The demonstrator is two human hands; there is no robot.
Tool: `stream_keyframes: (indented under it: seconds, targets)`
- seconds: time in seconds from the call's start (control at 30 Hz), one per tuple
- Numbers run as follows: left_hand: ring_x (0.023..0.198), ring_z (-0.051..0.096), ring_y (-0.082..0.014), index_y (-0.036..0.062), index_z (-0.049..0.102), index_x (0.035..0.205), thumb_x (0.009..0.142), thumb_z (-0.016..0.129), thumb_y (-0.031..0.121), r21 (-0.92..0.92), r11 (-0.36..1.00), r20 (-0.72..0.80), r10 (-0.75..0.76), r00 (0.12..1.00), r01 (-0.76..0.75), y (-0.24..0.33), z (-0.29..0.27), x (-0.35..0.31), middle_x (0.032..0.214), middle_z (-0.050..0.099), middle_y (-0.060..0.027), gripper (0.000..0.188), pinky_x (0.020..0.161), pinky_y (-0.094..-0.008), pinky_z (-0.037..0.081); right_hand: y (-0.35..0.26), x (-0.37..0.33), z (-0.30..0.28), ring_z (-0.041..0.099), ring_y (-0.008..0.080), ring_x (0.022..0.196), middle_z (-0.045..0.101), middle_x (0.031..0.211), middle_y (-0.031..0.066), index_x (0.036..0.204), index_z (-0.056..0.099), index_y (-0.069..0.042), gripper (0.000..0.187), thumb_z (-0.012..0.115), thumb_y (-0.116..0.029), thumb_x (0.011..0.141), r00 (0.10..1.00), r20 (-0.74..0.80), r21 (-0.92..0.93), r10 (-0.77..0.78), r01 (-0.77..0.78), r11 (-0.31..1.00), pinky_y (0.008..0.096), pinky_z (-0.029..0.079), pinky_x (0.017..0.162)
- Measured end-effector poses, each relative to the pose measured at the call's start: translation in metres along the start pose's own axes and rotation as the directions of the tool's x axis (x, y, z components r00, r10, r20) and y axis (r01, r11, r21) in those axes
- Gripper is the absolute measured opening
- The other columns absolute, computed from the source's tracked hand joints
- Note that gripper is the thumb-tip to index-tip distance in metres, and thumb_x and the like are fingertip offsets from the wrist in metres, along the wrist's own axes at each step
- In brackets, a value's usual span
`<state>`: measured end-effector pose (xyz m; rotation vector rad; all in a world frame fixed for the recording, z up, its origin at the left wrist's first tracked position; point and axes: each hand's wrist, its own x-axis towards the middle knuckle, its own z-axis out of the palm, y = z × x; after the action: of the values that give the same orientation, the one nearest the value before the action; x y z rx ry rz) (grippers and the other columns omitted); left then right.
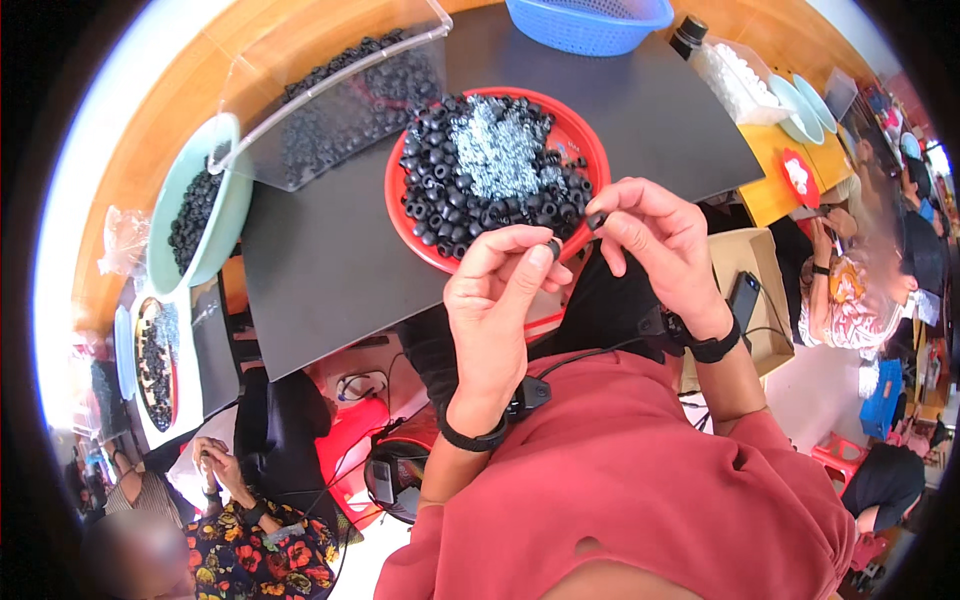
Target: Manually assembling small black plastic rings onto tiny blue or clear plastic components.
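Observation:
Before me a round red tray [400, 205] sits at the edge of the dark table, with many small black ring-like pieces [437, 190] in it. Heaped on top of them are small silvery metal parts [497, 145]. My left hand [500, 285] is in front of the tray's near rim, pinching a small black piece [555, 247] between thumb and forefinger. To its right, my right hand [658, 240] pinches another small black piece [597, 220] at its fingertips. The two pieces are apart. Whether metal parts sit inside them is too small to tell.
A clear bin [330, 115] of black pieces stands behind the tray, left of a blue basket [590, 35]. At the left is a pale green basin [222, 215]. A cardboard box [770, 290] stands right of my right wrist. Other people work at lower left and far right.

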<state>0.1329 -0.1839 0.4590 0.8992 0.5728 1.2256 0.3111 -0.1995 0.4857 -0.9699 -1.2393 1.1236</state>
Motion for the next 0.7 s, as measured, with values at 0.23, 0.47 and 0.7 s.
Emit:
stream_keyframes:
  seconds: [0.23, 0.47, 0.7]
  targets:
    - [0.076, 0.064, -0.0117, -0.0011, 0.061, 0.110, 0.093, 0.061, 0.008, 0.037, 0.999, 0.004, 0.004, 1.000, -0.005, 0.010, 0.016, 0.015, 0.095, 0.067, -0.0073, 0.019, 0.070, -0.0227, 0.051, -0.011, 0.032, -0.003, 0.059, 0.0134, 0.072, 0.062, 0.087, 0.0072, 0.101, 0.065, 0.000, 0.014, 0.062, 0.000, 0.087, 0.907, 0.219, -0.432, -0.360, 0.421, 0.797, 0.0254, 0.046, 0.062]
    - [0.077, 0.065, -0.0106, -0.0016, 0.063, 0.111, 0.093, 0.061, 0.007, -0.053, 0.998, -0.026, -0.039, 0.999, 0.038, 0.011, 0.019, 0.027, 0.090, 0.068, -0.0061, 0.020, 0.070, -0.0227, 0.052, -0.019, 0.044, -0.002, 0.063, 0.0214, 0.084, 0.064, 0.095, 0.0112, 0.099, 0.067, 0.002, 0.016, 0.063, 0.002, 0.084, 0.872, 0.248, -0.391, -0.422, 0.489, 0.780, 0.0303, 0.051, 0.073]
    - [0.076, 0.064, -0.0124, -0.0017, 0.064, 0.111, 0.092, 0.061, 0.005, -0.104, 0.991, -0.017, -0.082, 0.996, 0.080, 0.007, 0.016, 0.039, 0.091, 0.067, -0.0063, 0.020, 0.070, -0.0242, 0.052, -0.008, 0.059, -0.008, 0.065, 0.0224, 0.085, 0.067, 0.099, 0.0109, 0.097, 0.067, 0.001, 0.014, 0.063, 0.002, 0.084, 0.843, 0.237, -0.356, -0.483, 0.538, 0.764, 0.0318, 0.052, 0.074]
